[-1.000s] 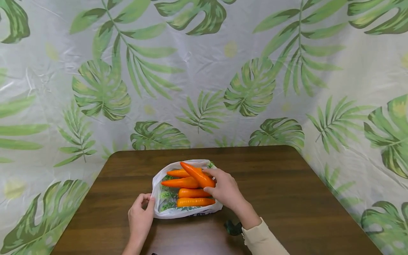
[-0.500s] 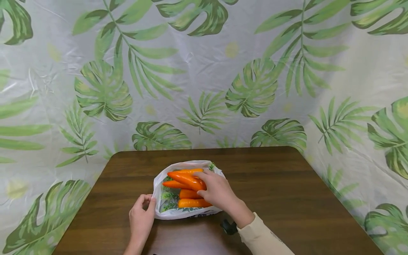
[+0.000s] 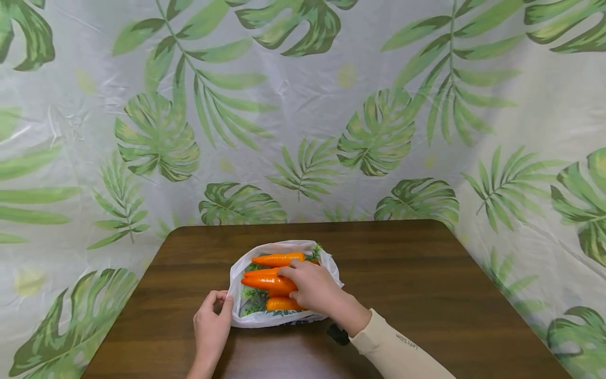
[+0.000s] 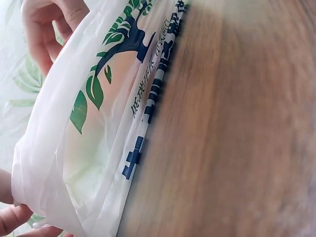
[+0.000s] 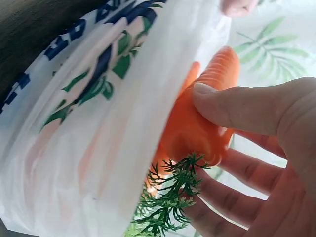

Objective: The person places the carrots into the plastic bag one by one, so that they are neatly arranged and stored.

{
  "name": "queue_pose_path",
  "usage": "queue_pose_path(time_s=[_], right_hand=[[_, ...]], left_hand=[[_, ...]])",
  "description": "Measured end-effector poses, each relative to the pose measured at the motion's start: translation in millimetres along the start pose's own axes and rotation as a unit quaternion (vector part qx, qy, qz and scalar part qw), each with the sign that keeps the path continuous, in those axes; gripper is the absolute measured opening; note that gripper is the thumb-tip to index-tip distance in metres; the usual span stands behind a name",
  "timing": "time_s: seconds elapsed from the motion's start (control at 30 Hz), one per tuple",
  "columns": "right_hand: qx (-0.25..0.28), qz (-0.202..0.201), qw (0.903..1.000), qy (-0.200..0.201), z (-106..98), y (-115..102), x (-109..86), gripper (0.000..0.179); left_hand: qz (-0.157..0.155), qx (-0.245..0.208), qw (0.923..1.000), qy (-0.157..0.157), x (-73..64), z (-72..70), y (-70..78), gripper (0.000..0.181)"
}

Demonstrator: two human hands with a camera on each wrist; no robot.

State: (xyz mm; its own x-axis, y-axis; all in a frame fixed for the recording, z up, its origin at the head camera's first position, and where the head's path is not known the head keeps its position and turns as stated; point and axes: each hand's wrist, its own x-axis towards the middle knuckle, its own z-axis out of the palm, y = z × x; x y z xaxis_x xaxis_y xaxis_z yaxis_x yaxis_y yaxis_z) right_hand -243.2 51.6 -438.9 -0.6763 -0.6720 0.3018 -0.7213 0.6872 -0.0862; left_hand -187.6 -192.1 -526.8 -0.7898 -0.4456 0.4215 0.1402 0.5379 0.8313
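Observation:
A white plastic bag (image 3: 238,273) with green leaf print lies on the table, its mouth turned back like a rim. Several orange carrots with green leafy tops, one of them the far carrot (image 3: 276,259), lie inside. My left hand (image 3: 211,322) pinches the bag's left edge between thumb and fingers; the left wrist view shows the bag's side wall (image 4: 44,158) there. My right hand (image 3: 314,288) reaches over the bag and grips a carrot (image 5: 192,123) near its leafy end, thumb on one side and fingers on the other. Its tip points left. That hand hides other carrots' right ends.
The dark brown wooden table (image 3: 402,295) extends around the bag on all sides. Behind it hangs a leaf-patterned sheet (image 3: 303,105). A black object (image 3: 338,335) sits at my right wrist, by the cuff of a cream sleeve (image 3: 388,345).
My right hand has moved left and toward me with the gripped carrot, which has turned from slanting to nearly level and lies lower among the others. My left hand keeps its pinch.

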Motion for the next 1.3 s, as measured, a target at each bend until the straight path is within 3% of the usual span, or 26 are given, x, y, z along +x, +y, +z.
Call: queue_pose_path(time_s=[0.17, 0.33, 0.67, 0.97, 1.1, 1.23, 1.3], right_hand=[[-0.004, -0.052, 0.9978, 0.040, 12, -1, -0.4, 0.028], [-0.017, -0.074, 0.9945, 0.073, 19, -3, -2.3, 0.038], [-0.037, -0.055, 0.9969, 0.043, 25, -4, -4.1, 0.024], [-0.012, -0.044, 0.9962, 0.075, 31, 3, -6.8, 0.033], [-0.010, -0.022, 0.9987, 0.045, 30, 6, -8.1, 0.032], [-0.013, -0.008, 0.9997, 0.018, 26, 9, -8.8, 0.042], [0.003, -0.012, 0.9996, 0.024, 25, 10, -8.1, 0.042]], left_hand=[[-0.016, 0.005, 0.9998, -0.005, -2.3, -0.6, 0.4, 0.008], [-0.023, 0.004, 0.9997, -0.006, -4.2, -0.9, -0.4, 0.008], [-0.024, 0.005, 0.9997, -0.008, -4.4, 0.2, -4.3, 0.007], [-0.025, 0.002, 0.9996, -0.010, -0.7, 2.0, -1.7, 0.008], [-0.025, -0.002, 0.9997, -0.009, 0.5, 2.5, -0.7, 0.009], [-0.022, -0.001, 0.9997, -0.009, 0.5, 3.0, -1.4, 0.008], [-0.024, 0.001, 0.9997, -0.009, 0.5, 3.2, -1.8, 0.008]])
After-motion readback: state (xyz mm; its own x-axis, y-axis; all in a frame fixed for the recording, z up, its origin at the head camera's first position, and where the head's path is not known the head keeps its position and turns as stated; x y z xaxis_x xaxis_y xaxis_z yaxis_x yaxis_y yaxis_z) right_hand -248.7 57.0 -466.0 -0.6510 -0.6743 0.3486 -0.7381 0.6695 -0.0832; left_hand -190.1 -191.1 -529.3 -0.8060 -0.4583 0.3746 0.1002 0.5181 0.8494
